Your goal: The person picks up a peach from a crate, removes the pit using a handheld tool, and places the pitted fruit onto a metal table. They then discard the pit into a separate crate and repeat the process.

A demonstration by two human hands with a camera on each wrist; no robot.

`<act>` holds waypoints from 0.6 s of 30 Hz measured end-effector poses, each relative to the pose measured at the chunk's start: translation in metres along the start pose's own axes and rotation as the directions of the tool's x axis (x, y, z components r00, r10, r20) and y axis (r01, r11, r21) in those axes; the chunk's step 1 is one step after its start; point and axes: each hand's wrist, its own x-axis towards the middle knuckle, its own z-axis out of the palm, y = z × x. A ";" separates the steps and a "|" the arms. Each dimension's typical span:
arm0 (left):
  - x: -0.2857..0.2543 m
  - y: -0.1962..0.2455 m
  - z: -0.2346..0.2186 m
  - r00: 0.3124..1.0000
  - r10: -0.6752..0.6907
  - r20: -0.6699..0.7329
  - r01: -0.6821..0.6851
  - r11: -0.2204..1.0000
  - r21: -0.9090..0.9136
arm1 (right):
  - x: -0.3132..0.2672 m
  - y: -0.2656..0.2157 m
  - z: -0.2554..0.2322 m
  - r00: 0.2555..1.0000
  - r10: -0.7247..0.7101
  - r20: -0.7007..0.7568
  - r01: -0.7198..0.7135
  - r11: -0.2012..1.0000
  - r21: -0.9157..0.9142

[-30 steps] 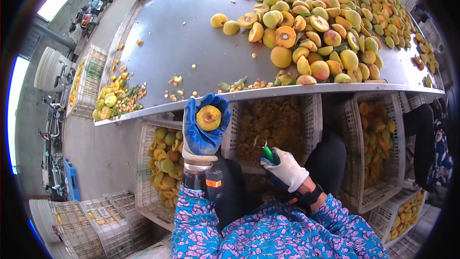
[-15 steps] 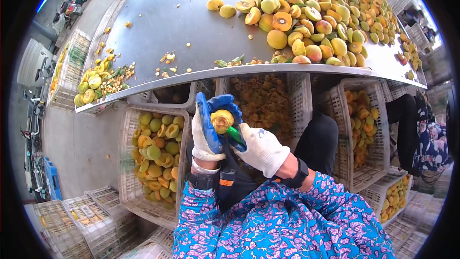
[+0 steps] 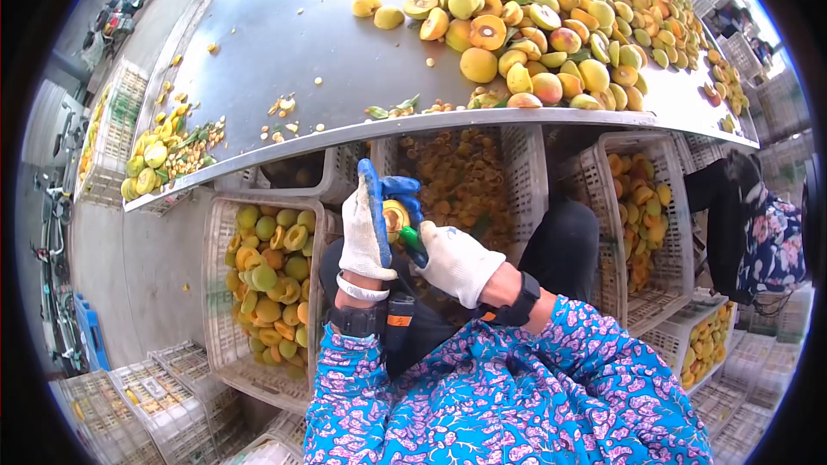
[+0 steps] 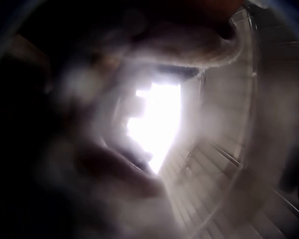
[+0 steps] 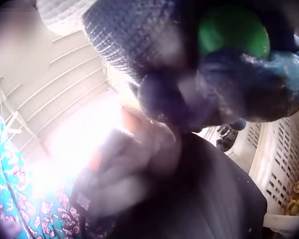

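My left hand (image 3: 365,228), in a white glove with a blue coated palm, holds a halved yellow peach (image 3: 395,217) between thumb and fingers, its cut face toward the right hand. My right hand (image 3: 457,263), gloved likewise, grips the green handle (image 3: 412,240) of a pitting tool. Its metal loop is hidden at the peach half. In the right wrist view the blue-coated fingers (image 5: 249,87) curl round the green handle (image 5: 234,32). The left wrist view is mostly dark and blurred. Both hands are over the lap, just below the table's front edge.
A metal table (image 3: 258,60) bears a large heap of peaches (image 3: 551,43), many halved. Below it stands a crate (image 3: 527,164) of orange-brown fruit pieces. Crates of peach halves stand at left (image 3: 215,293) and right (image 3: 610,232). Another person's leg (image 3: 719,224) is at the right.
My right hand came up from the lower right and brought the tool to the peach half. The left hand lowered slightly and turned the half sideways. The head view shifted a little.
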 end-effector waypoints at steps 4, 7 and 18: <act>0.003 0.004 0.003 0.994 -0.106 0.015 0.102 0.902 -0.419 | 0.005 0.000 0.012 0.998 0.031 -0.056 -0.022 0.987 0.161; -0.004 0.012 0.014 0.991 -0.052 -0.123 -0.013 0.878 -0.479 | 0.006 -0.006 0.009 0.994 0.001 -0.107 0.019 0.983 0.180; -0.004 0.000 0.003 0.994 0.014 -0.104 -0.045 0.953 -0.300 | 0.004 -0.017 0.005 0.999 0.044 -0.029 -0.038 0.983 0.179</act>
